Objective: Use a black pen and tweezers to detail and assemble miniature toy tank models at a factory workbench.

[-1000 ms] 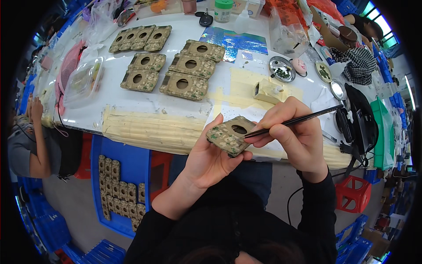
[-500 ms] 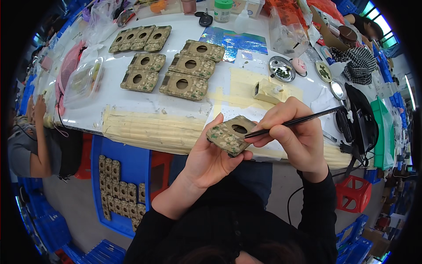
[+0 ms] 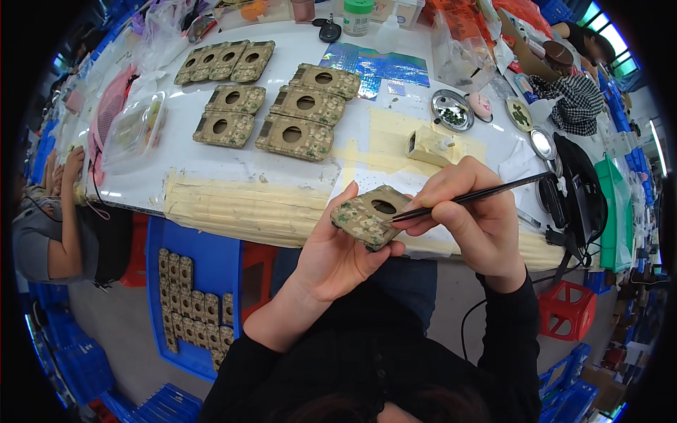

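My left hand [image 3: 331,264] holds a camouflage-patterned model tank hull [image 3: 361,220], fingers and thumb at its edges. The round hole in its top faces up. My right hand [image 3: 474,218] pinches slim black tweezers [image 3: 486,192], whose tips touch or nearly touch the hull's top beside the hole. Whether anything sits between the tips is too small to tell. Further back on the table, more hulls of the same kind stand in groups: three in a stack-like row [image 3: 305,103], two [image 3: 224,128] to their left and several [image 3: 224,61] behind.
Right of centre lie a round metal dish [image 3: 462,121] with small dark green bits and a small tan box [image 3: 429,146]. A clear plastic container [image 3: 135,127] is at left. Below the table edge, a blue tray [image 3: 204,247] holds several hulls. A co-worker's arm [image 3: 68,225] shows at far left.
My hands, the hull and the tweezers stay almost in place; the tweezers' prongs look slightly further apart. At far left, the co-worker's hands have shifted a little.
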`<move>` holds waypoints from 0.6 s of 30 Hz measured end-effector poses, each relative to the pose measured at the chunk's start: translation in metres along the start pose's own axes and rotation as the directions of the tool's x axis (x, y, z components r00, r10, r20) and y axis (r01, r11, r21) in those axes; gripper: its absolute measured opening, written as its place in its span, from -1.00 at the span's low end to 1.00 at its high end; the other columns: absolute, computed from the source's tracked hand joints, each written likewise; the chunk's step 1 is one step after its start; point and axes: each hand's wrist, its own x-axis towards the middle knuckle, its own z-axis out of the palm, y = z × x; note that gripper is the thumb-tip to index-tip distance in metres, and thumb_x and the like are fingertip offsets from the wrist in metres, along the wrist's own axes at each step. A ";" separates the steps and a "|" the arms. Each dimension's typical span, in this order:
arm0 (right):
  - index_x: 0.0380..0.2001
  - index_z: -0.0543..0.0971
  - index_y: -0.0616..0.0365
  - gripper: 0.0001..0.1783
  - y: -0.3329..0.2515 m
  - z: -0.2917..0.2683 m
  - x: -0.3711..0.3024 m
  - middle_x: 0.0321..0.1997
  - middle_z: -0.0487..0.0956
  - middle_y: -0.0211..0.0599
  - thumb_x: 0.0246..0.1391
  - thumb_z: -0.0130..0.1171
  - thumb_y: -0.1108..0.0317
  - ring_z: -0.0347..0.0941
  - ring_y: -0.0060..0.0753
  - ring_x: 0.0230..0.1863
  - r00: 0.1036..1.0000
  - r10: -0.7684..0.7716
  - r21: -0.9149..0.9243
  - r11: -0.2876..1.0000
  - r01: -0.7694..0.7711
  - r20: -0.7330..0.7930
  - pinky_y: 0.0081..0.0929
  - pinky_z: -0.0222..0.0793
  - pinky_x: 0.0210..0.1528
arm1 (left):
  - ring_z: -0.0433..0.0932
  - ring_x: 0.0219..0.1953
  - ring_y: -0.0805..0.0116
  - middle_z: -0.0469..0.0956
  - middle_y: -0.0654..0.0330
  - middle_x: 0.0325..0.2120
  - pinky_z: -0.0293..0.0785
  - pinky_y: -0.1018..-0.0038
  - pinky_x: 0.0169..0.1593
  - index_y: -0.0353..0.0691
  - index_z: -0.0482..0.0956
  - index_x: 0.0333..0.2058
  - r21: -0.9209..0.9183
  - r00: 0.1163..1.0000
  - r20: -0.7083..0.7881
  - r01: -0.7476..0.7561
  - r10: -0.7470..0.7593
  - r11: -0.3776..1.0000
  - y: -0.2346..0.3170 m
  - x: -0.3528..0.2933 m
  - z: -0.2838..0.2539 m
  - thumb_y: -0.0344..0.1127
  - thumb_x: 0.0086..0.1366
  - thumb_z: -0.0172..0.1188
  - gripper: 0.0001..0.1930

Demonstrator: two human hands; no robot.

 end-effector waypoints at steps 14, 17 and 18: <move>-0.29 0.36 0.36 -0.77 0.001 0.000 0.000 -0.31 0.50 -0.03 0.19 0.04 0.35 0.56 -0.33 -0.31 0.999 -0.027 -0.075 0.997 0.028 0.018 -0.54 0.56 -0.31 | 0.61 -0.26 0.06 0.51 -0.10 -0.19 0.67 0.47 -0.24 -0.42 0.25 0.09 0.009 1.000 0.022 -0.006 0.006 1.000 -0.001 0.000 0.000 0.11 0.38 -0.24 -0.37; -0.29 0.36 0.37 -0.76 0.002 0.001 0.000 -0.31 0.49 -0.03 0.19 0.03 0.34 0.56 -0.32 -0.32 1.000 -0.027 -0.037 0.999 0.027 0.008 -0.54 0.56 -0.31 | 0.62 -0.26 0.06 0.51 -0.10 -0.18 0.67 0.47 -0.24 -0.42 0.24 0.10 0.008 1.000 0.018 -0.005 0.005 1.000 0.000 0.000 0.000 0.11 0.38 -0.25 -0.37; -0.30 0.36 0.37 -0.76 0.002 0.001 0.000 -0.31 0.49 -0.03 0.19 0.03 0.34 0.56 -0.32 -0.32 1.000 -0.027 -0.040 0.999 0.027 0.008 -0.54 0.56 -0.30 | 0.62 -0.26 0.06 0.51 -0.10 -0.18 0.67 0.47 -0.24 -0.42 0.24 0.10 0.007 1.000 0.018 -0.003 0.003 1.000 0.000 0.000 0.000 0.11 0.38 -0.25 -0.37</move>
